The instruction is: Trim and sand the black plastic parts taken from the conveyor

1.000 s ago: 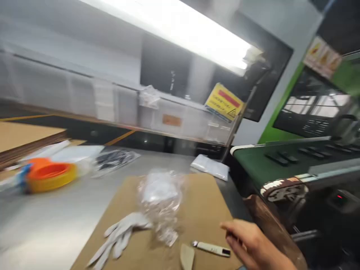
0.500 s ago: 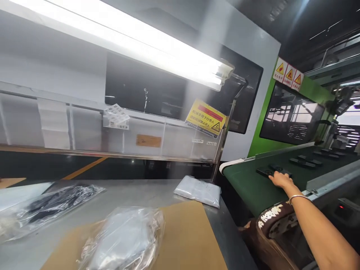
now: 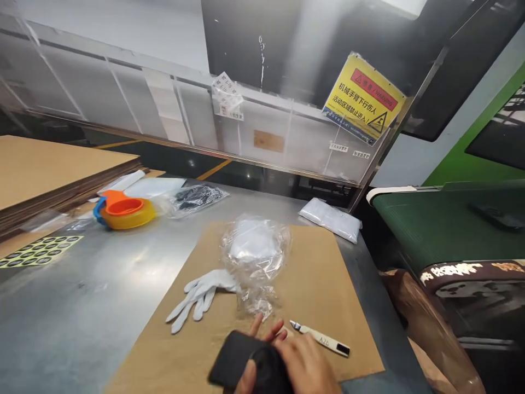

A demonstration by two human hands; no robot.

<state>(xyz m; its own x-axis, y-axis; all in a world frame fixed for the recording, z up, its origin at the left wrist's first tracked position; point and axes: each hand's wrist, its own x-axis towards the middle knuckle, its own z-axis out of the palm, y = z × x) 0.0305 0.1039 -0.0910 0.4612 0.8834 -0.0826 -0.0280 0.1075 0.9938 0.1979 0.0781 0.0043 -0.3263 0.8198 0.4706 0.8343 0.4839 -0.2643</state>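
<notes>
A black plastic part (image 3: 235, 355), flat at one end with a rounded portion, is held low over a brown cardboard sheet (image 3: 320, 262). My left hand (image 3: 248, 376) grips it, thumb on top and fingertips showing beyond its far side. My right hand (image 3: 311, 364) is closed against its right side, slightly blurred. To the right of the part lies a pale pen-like tool (image 3: 322, 338) marked "A26". A white glove (image 3: 200, 295) rests flat on the cardboard, touching a crumpled clear plastic bag (image 3: 256, 246) with white contents.
Orange and yellow tape rolls (image 3: 127, 210), a sticker sheet (image 3: 41, 250) and stacked cardboard (image 3: 53, 169) are at left. A bagged dark item (image 3: 197, 198) and white packet (image 3: 331, 220) lie farther back. The green conveyor (image 3: 435, 224) carries a dark part (image 3: 498, 215).
My right hand has come back from the conveyor to the table, and a black part is now between both hands. The view has swung left and down, bringing the glove and tape rolls into sight.
</notes>
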